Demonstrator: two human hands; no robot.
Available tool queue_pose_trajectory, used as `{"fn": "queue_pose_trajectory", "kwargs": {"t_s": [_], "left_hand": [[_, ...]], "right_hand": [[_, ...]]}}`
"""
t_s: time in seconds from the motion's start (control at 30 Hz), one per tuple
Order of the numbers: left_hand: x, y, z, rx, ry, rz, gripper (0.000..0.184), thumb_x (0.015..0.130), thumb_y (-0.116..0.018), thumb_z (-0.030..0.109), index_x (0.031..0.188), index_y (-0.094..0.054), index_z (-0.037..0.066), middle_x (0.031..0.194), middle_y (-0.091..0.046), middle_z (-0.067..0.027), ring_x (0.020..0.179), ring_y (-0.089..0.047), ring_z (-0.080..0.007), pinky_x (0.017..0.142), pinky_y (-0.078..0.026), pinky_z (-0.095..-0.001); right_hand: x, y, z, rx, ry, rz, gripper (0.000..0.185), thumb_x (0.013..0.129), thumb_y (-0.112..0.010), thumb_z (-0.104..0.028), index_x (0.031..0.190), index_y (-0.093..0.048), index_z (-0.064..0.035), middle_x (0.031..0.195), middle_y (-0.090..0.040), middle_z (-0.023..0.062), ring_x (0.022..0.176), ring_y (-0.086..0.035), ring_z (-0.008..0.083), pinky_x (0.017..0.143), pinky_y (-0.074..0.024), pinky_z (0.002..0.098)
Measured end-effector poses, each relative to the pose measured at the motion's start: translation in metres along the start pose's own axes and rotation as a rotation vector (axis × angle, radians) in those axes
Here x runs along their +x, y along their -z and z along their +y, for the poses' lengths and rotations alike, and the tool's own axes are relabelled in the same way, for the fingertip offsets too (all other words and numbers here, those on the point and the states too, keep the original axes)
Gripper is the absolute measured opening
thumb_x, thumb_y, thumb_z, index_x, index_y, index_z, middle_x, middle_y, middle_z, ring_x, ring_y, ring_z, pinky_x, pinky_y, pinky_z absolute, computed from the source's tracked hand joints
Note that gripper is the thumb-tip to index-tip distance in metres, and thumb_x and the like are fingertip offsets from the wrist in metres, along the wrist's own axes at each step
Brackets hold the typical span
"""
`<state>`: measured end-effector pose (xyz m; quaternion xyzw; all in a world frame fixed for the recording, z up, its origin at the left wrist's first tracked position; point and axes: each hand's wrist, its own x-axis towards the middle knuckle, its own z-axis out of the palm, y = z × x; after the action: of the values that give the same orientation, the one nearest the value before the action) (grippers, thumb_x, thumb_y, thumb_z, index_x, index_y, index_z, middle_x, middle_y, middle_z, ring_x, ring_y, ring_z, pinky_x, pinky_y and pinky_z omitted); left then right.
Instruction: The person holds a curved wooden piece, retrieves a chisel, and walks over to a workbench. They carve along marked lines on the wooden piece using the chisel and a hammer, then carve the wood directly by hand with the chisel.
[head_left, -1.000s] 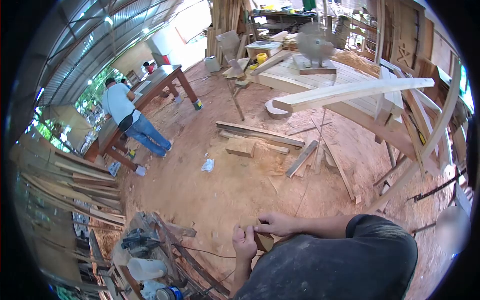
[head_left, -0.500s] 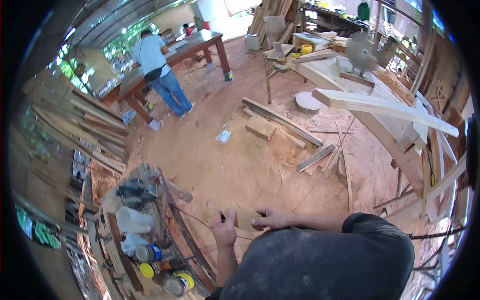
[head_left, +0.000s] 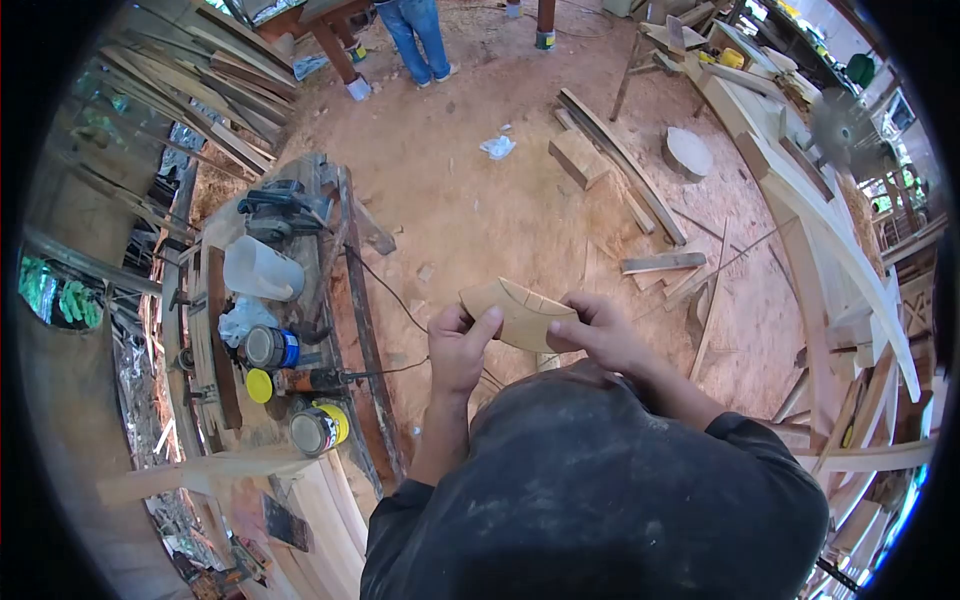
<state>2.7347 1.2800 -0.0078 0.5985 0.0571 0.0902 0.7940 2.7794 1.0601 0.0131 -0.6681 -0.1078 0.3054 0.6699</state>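
Thin tan curved-edged piece (head_left: 525, 322), dark-lined: above reddish-brown dirt floor (head_left: 440, 220), between both hands, long axis side to side. Left hand (head_left: 460, 350): grip closed on left end. Right hand (head_left: 605, 335): grip closed on right end; equally near. Rough wooden worktop (head_left: 362, 300): right edge beside left forearm (head_left: 440, 432).

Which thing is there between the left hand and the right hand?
A flat tan piece with dark lines, held between left hand and right hand, as the head view shows.
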Motion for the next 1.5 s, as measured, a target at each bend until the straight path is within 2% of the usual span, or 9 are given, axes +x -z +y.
{"fn": "queue_pose_trajectory", "kwargs": {"t_s": [0.33,0.73,0.83,1.03,1.5], "left_hand": [[0.004,-0.006,-0.003,0.034,0.033,-0.117,0.019,0.091,-0.068,0.005,0.107,-0.069,-0.006,0.094,-0.072,-0.0075,0.083,-0.067,-0.0117,0.073,-0.054,-0.0256],[-0.009,-0.007,0.003,0.014,0.021,-0.041,0.02,0.092,-0.066,0.004,0.11,-0.068,-0.004,0.096,-0.072,-0.0062,0.087,-0.066,-0.0106,0.079,-0.053,-0.0257],[-0.013,-0.006,0.006,-0.016,0.011,0.031,0.021,0.091,-0.068,0.003,0.11,-0.069,-0.004,0.092,-0.072,-0.006,0.081,-0.066,-0.0109,0.073,-0.052,-0.0247],[-0.019,0.011,0.004,0.024,-0.018,0.055,0.019,0.09,-0.069,0.004,0.108,-0.069,-0.005,0.091,-0.072,-0.0053,0.077,-0.065,-0.0098,0.069,-0.052,-0.0237],[-0.025,0.011,0.011,0.133,0.028,0.1,0.019,0.09,-0.071,0.006,0.106,-0.07,-0.004,0.089,-0.072,-0.0045,0.08,-0.065,-0.0088,0.071,-0.052,-0.0239]], "right_hand": [[-0.01,0.01,0.003,-0.046,0.004,0.049,0.026,0.093,-0.068,-0.023,0.101,-0.064,0.0013,0.085,-0.062,0.0006,0.081,-0.056,0.0087,0.072,-0.0471,0.0274],[-0.006,0.004,0.006,0.092,-0.051,0.001,0.029,0.091,-0.072,-0.024,0.105,-0.066,0.0008,0.09,-0.065,0.0021,0.082,-0.059,0.0091,0.076,-0.0487,0.0259],[0.0,0.002,0.001,0.102,-0.043,-0.027,0.028,0.091,-0.072,-0.023,0.104,-0.066,0.0007,0.089,-0.066,0.0019,0.081,-0.059,0.0087,0.075,-0.0486,0.0253],[0.011,0.005,-0.002,0.076,-0.035,-0.108,0.025,0.091,-0.072,-0.021,0.103,-0.066,0.0003,0.088,-0.066,0.0015,0.081,-0.059,0.0085,0.073,-0.0482,0.0252],[0.014,0.002,-0.01,0.01,-0.041,-0.121,0.023,0.093,-0.069,-0.022,0.1,-0.066,0.0,0.088,-0.065,0.0006,0.082,-0.058,0.0081,0.074,-0.047,0.0261]]}}
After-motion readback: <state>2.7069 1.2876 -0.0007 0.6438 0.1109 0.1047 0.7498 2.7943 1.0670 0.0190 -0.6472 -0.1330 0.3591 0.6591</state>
